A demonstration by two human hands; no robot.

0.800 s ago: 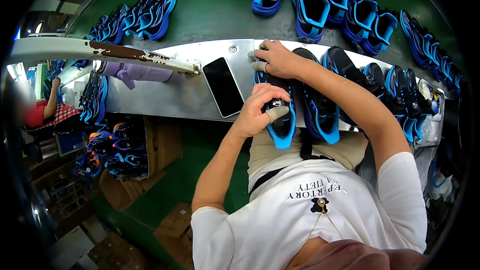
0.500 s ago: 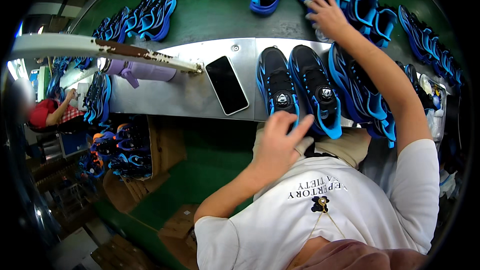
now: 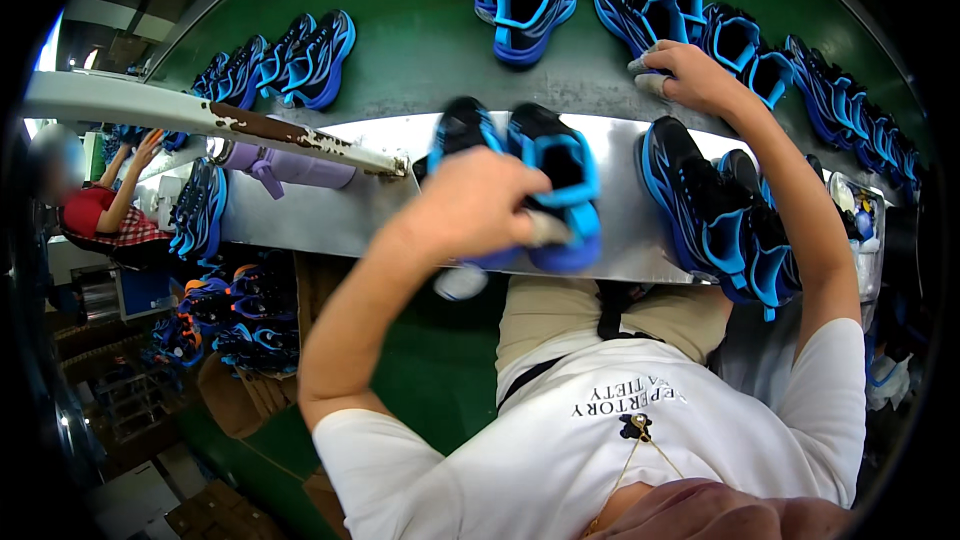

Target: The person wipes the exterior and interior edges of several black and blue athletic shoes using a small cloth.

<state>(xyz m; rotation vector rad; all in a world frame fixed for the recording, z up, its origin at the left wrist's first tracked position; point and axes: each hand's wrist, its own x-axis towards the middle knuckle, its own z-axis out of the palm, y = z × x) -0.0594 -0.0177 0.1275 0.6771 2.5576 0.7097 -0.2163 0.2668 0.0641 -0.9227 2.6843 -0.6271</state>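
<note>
My left hand (image 3: 485, 205), blurred and with a pale cover on its thumb, is closed over a pair of black and blue sneakers at the near edge of the metal worktop. The right sneaker (image 3: 552, 175) shows its opening; part of the left sneaker (image 3: 466, 127) is hidden behind the hand. Farther off, my right hand (image 3: 690, 77) has its fingers apart beside the heel of a sneaker (image 3: 630, 15) in the back group. Pale covers sit on two of its fingertips. Whether it touches that heel I cannot tell. More sneakers (image 3: 690, 190) stand below my right forearm.
A worn white metal bar (image 3: 200, 112) crosses the left side above a purple bottle (image 3: 290, 165). Several sneaker pairs (image 3: 525, 5) stand on the green surface (image 3: 420, 50). A tray (image 3: 868, 230) is at the right. Another person (image 3: 110, 205) works at far left.
The sneaker pair before me has shifted left with my left hand on it, covering where the phone showed. My right hand's spread fingers have drawn closer together near the back sneakers.
</note>
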